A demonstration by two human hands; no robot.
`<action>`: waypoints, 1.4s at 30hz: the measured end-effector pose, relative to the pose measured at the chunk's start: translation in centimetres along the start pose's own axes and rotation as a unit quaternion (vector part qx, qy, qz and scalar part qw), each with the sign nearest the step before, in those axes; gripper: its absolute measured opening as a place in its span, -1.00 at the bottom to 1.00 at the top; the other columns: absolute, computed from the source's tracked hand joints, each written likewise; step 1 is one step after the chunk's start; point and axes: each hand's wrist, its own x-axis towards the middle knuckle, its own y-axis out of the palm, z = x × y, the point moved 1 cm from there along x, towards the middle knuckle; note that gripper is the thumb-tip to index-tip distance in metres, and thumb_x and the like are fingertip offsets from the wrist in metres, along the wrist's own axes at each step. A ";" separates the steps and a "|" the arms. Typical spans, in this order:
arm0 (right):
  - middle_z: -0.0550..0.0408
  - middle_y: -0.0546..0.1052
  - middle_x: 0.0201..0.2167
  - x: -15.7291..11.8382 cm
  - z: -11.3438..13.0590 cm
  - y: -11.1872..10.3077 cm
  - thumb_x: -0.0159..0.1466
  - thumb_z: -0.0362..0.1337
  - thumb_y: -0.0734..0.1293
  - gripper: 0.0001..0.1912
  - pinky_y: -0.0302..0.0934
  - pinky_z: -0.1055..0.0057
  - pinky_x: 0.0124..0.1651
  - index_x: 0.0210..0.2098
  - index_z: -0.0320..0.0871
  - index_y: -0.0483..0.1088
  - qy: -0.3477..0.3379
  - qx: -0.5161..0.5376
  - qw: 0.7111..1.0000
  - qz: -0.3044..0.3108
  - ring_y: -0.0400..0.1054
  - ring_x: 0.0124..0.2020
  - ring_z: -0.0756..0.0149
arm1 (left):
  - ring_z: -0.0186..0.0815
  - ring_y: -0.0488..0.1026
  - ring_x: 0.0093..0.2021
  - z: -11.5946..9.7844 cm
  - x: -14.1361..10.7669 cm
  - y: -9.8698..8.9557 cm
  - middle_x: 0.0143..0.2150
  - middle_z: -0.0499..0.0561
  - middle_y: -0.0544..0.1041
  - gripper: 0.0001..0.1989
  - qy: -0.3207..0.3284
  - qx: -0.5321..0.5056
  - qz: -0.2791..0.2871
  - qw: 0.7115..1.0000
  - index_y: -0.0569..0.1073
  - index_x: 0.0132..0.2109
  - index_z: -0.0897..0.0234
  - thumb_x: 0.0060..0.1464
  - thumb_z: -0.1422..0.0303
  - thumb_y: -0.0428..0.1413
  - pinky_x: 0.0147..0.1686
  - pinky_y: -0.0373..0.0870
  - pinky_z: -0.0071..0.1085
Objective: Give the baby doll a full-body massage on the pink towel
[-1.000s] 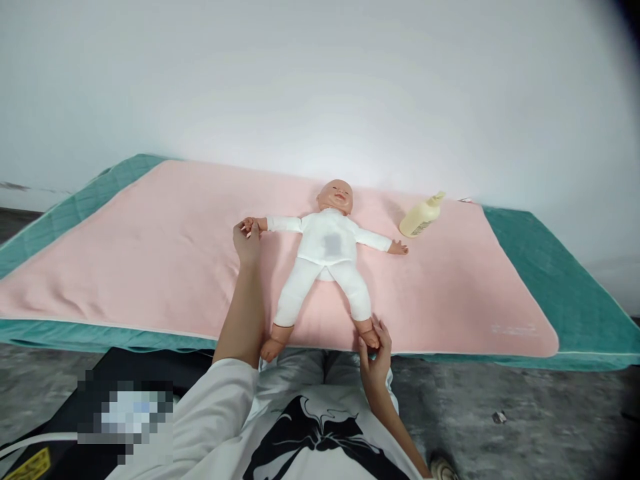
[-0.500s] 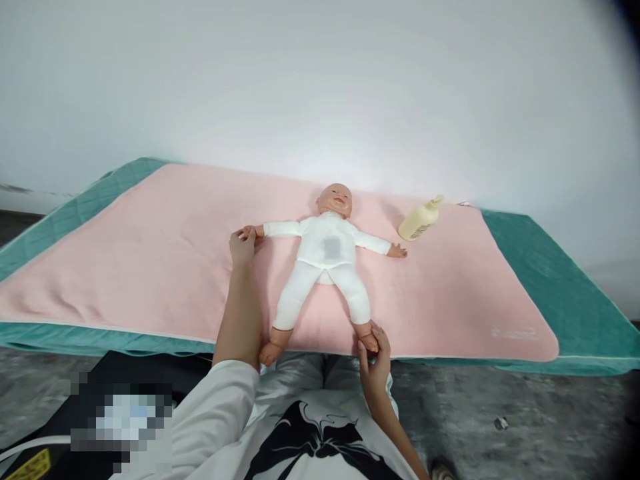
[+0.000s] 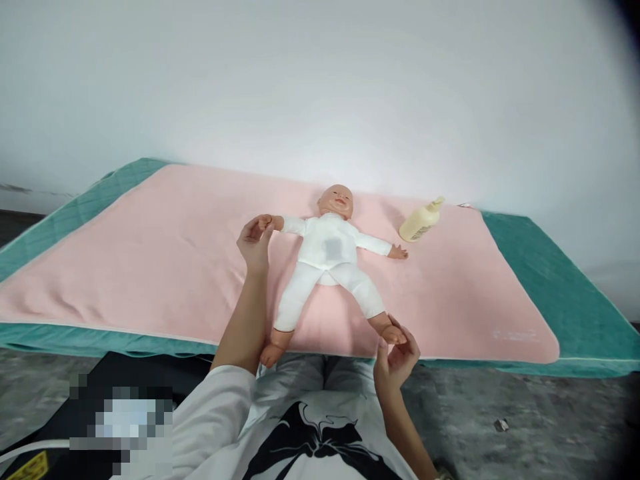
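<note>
A baby doll (image 3: 327, 243) in a white suit lies face up on a pink mat (image 3: 175, 247), its head toward the wall and its limbs spread. My left hand (image 3: 256, 241) is closed round the doll's hand at the left, and that arm is raised off the mat. At the near edge my right hand (image 3: 399, 353) holds the doll's right-side foot between thumb and fingers. The doll's other foot (image 3: 273, 351) rests at the mat's front edge, beside my left forearm.
A pale yellow pump bottle (image 3: 419, 223) lies tilted on the mat, right of the doll. The green pad (image 3: 555, 273) shows under the mat. A white wall (image 3: 320, 87) stands behind. A black surface (image 3: 100, 380) with a blurred-out item is at the lower left.
My left hand has moved right and away from me, lifting and bending the doll's arm. My right hand has moved right with the doll's foot, spreading that leg wider.
</note>
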 end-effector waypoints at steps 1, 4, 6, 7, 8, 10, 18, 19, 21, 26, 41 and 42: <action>-0.19 0.46 0.04 0.6 0.3 0.3 0.27 -0.20 0.31 -0.52 0.34 -0.12 0.05 0.13 -0.11 0.14 -0.009 0.002 1.000 -0.001 0.43 0.07 0.03 | -0.21 0.55 -0.05 -0.4 -0.5 0.4 -0.11 0.10 0.59 -0.65 0.011 -0.002 0.021 1.000 0.51 -0.10 0.26 -0.04 0.24 0.32 0.05 0.47 -0.19; -0.20 0.45 0.03 2.5 1.1 1.6 0.29 -0.18 0.29 -0.52 0.32 -0.15 0.06 0.15 -0.11 0.11 -0.034 0.003 0.999 -0.004 0.42 0.08 0.03 | -0.18 0.56 -0.06 -1.3 -2.0 1.2 -0.13 0.08 0.61 -0.65 0.036 0.024 0.088 0.995 0.56 -0.12 0.24 -0.10 0.26 0.36 0.06 0.47 -0.16; -0.18 0.45 0.02 3.7 1.6 2.5 0.30 -0.17 0.29 -0.52 0.32 -0.16 0.06 0.15 -0.10 0.10 -0.051 0.004 0.999 -0.003 0.42 0.08 0.04 | -0.16 0.56 -0.05 -1.7 -2.9 1.7 -0.12 0.08 0.62 -0.69 0.061 0.046 0.137 0.988 0.58 -0.15 0.21 -0.09 0.27 0.36 0.07 0.46 -0.12; -0.17 0.44 0.02 4.3 1.9 3.0 0.29 -0.17 0.29 -0.52 0.33 -0.16 0.06 0.15 -0.10 0.11 -0.059 0.008 0.998 0.003 0.42 0.08 0.04 | -0.16 0.56 -0.05 -1.9 -3.3 1.9 -0.12 0.07 0.62 -0.71 0.079 0.049 0.164 0.982 0.60 -0.16 0.19 -0.08 0.28 0.35 0.08 0.46 -0.11; -0.17 0.44 0.02 4.8 2.1 3.4 0.29 -0.17 0.30 -0.52 0.33 -0.15 0.06 0.15 -0.09 0.11 -0.066 0.014 0.998 0.009 0.42 0.08 0.05 | -0.16 0.56 -0.04 -2.1 -3.6 2.1 -0.12 0.07 0.63 -0.74 0.098 0.047 0.193 0.975 0.60 -0.17 0.17 -0.07 0.29 0.35 0.08 0.46 -0.10; -0.16 0.44 0.03 5.6 2.5 4.3 0.29 -0.19 0.30 -0.53 0.34 -0.13 0.06 0.15 -0.09 0.12 -0.073 0.024 0.997 0.026 0.42 0.08 0.06 | -0.17 0.56 -0.02 -2.4 -3.9 2.4 -0.10 0.06 0.63 -0.78 0.128 0.036 0.247 0.960 0.62 -0.18 0.13 -0.05 0.30 0.34 0.08 0.47 -0.10; -0.17 0.41 0.08 7.4 3.1 6.9 0.31 -0.21 0.29 -0.55 0.36 -0.02 0.09 0.15 -0.08 0.12 -0.055 0.016 0.996 0.068 0.40 0.12 0.11 | -0.20 0.58 -0.06 -2.9 -3.7 2.6 -0.15 0.04 0.65 -0.85 0.216 0.074 0.332 0.915 0.62 -0.20 0.09 0.03 0.27 0.30 0.01 0.49 -0.15; -0.17 0.42 0.08 7.6 3.0 7.1 0.31 -0.21 0.29 -0.55 0.36 -0.01 0.10 0.14 -0.08 0.13 -0.051 0.017 0.996 0.072 0.40 0.12 0.12 | -0.20 0.58 -0.05 -2.9 -3.7 2.6 -0.15 0.03 0.65 -0.87 0.229 0.085 0.340 0.908 0.62 -0.20 0.09 0.04 0.28 0.29 0.01 0.47 -0.15; -0.17 0.43 0.08 7.9 3.0 7.5 0.31 -0.21 0.30 -0.55 0.35 0.00 0.12 0.15 -0.09 0.13 -0.042 0.019 0.996 0.078 0.40 0.12 0.13 | -0.20 0.57 -0.04 -2.6 -3.6 2.6 -0.14 0.01 0.65 -0.88 0.252 0.107 0.362 0.891 0.61 -0.20 0.08 0.07 0.29 0.26 0.01 0.44 -0.15; -0.21 0.42 0.11 8.4 2.7 8.4 0.31 -0.15 0.29 -0.50 0.32 0.00 0.15 0.18 -0.13 0.12 -0.022 0.010 0.996 0.085 0.38 0.15 0.11 | -0.21 0.55 0.01 -1.9 -3.5 2.5 -0.09 0.02 0.64 -0.88 0.273 0.149 0.410 0.858 0.61 -0.18 0.08 0.14 0.29 0.19 0.03 0.39 -0.17; -0.21 0.38 0.11 8.0 1.7 8.4 0.31 -0.20 0.30 -0.52 0.32 0.03 0.15 0.15 -0.12 0.09 -0.027 0.032 0.995 0.087 0.37 0.15 0.13 | -0.22 0.56 -0.01 -2.1 -3.6 2.4 -0.10 0.00 0.64 -0.89 0.284 0.138 0.384 0.868 0.60 -0.17 0.08 0.14 0.30 0.20 0.00 0.42 -0.18; -0.20 0.38 0.11 7.9 1.7 8.1 0.31 -0.21 0.30 -0.53 0.32 0.04 0.15 0.15 -0.11 0.10 -0.030 0.033 0.995 0.086 0.37 0.15 0.14 | -0.23 0.57 -0.02 -2.1 -3.5 2.4 -0.10 -0.01 0.64 -0.88 0.284 0.128 0.369 0.876 0.59 -0.16 0.07 0.12 0.31 0.21 0.00 0.43 -0.18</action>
